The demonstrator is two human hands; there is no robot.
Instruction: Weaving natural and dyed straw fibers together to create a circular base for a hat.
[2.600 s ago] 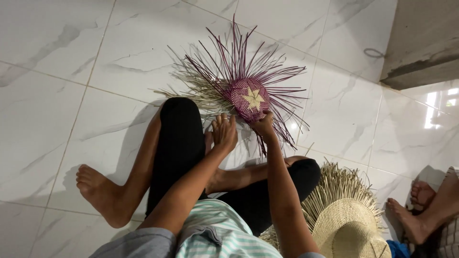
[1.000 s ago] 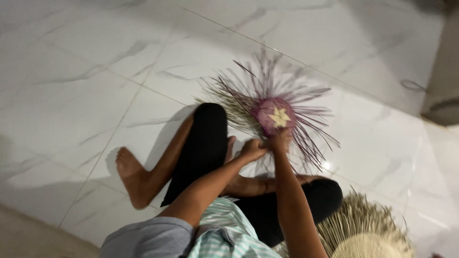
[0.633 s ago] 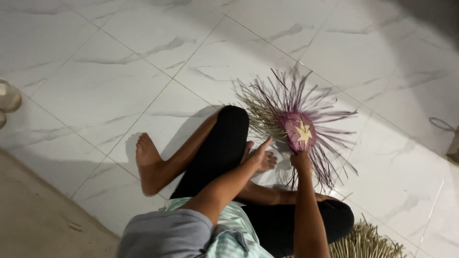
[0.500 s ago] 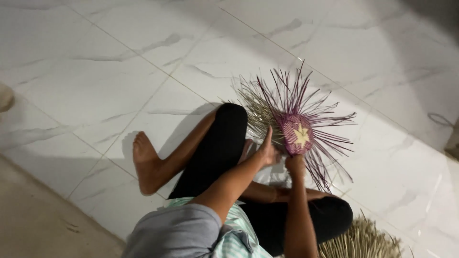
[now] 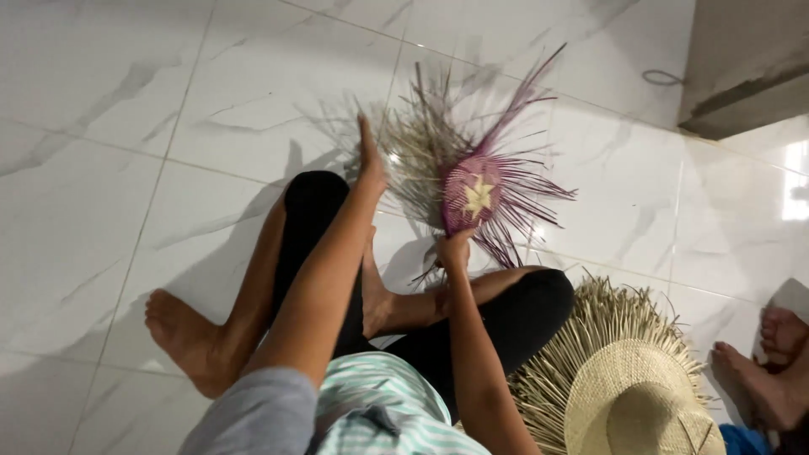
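Now purple woven disc (1 pale star) pinched in right fingers; left fingers straight, pressed together.

Bare floor left, hat (right) blocks

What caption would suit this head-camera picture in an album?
Seated on a white tiled floor, right hand grips a purple woven piece while left hand lifts among its loose strands.

The person wears black trousers and a mint-and-white striped top. A grey sleeve covers the left upper arm. Feet are bare.
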